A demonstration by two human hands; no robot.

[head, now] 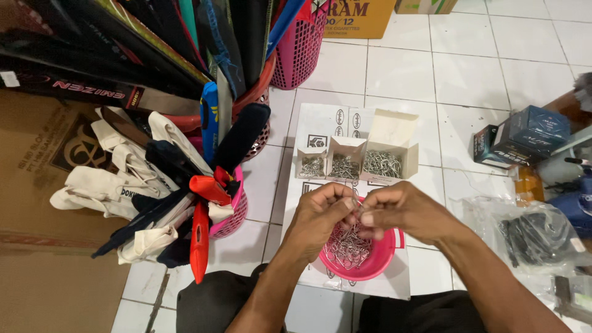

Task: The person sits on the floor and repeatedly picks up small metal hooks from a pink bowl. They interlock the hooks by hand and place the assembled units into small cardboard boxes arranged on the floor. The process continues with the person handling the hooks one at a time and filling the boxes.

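Seated on a white tiled floor (468, 80), looking down at both hands meeting above a small pink bowl (376, 262). Left hand (317, 213) curled, fingers (342, 196) pinched together at the tips; right hand (404, 209) likewise closed, thumb and forefinger pressed on something small between the two hands, too tiny and hidden to make out for certain. Bowl heaped with small bent metal wire pieces (348, 246), directly beneath the hands, resting on a flattened white cardboard sheet (320, 123) laid on the floor. Just beyond the hands, three open little cardboard boxes (357, 161) in a row, each filled with similar wire pieces. To the left, a pink basket (231, 219) stuffed with cloth racket covers. To the right, dark blue boxes (524, 135) and a clear plastic bag (533, 234).
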